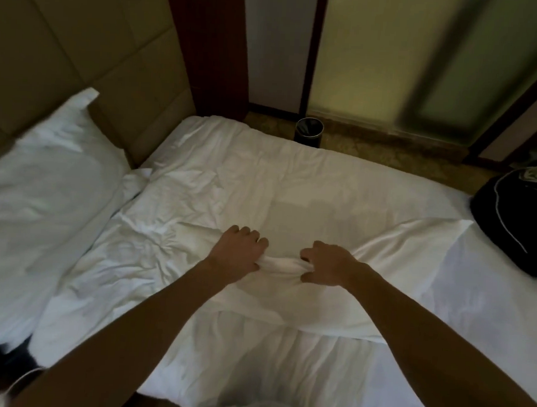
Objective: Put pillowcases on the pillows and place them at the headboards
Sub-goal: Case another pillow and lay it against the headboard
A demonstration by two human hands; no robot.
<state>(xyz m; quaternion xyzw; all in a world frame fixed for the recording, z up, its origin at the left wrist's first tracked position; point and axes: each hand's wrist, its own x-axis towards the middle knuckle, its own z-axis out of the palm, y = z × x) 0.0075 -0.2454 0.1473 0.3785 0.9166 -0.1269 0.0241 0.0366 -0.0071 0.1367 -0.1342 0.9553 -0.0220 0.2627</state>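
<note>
A white pillowcase (366,269) lies flat across the white bed (238,171), its far corner reaching right. My left hand (237,251) and my right hand (329,263) sit close together at its middle, each gripping a bunched fold of the cloth between them. A white pillow (47,175) leans against the tan padded headboard (83,56) at the left. I cannot tell whether that pillow is cased.
A dark bag (512,220) rests on the bed's right edge. A black waste bin (309,130) stands on the floor beyond the bed. Frosted glass panels (390,54) and a dark wood post (212,47) line the back wall.
</note>
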